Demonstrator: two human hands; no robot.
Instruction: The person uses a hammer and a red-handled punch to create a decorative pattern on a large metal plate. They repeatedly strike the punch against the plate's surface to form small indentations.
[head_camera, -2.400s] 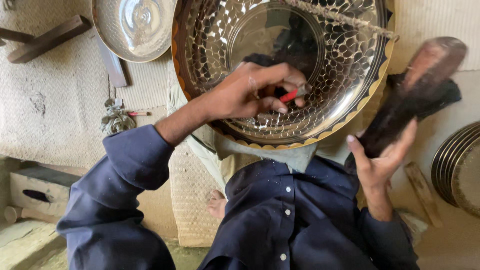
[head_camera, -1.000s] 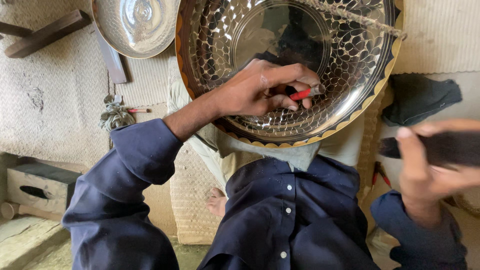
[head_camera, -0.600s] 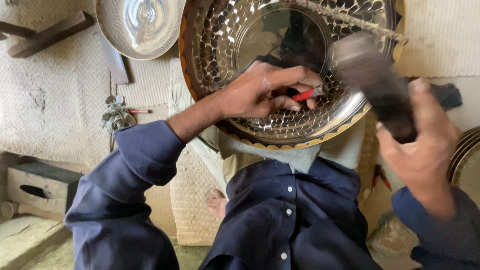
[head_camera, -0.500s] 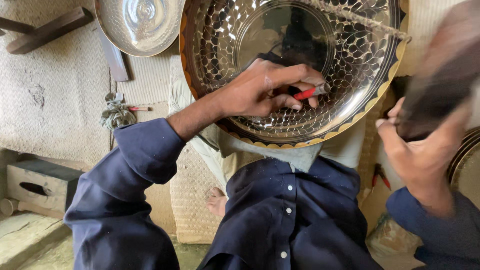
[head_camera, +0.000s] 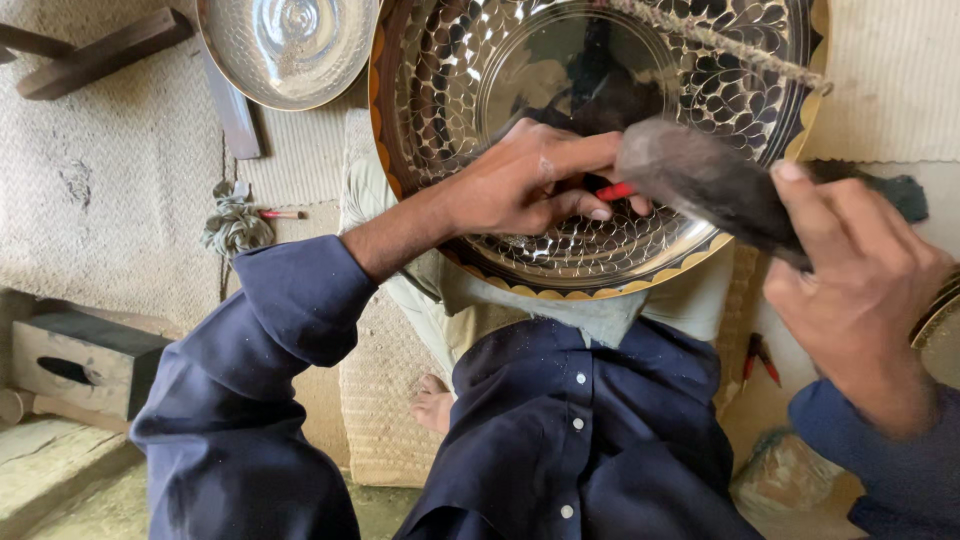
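Fingers of left hand (head_camera: 530, 185) pinch red tool (head_camera: 615, 190) inside patterned tray (head_camera: 450, 90); right hand (head_camera: 850, 290) grips mallet (head_camera: 710, 185).

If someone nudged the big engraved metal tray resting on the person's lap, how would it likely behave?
The engraved tray looks stiff, being metal. It leans on its rim against the lap, so it would probably rock or slide unless the left hand steadies it. Its polished face looks slippery.
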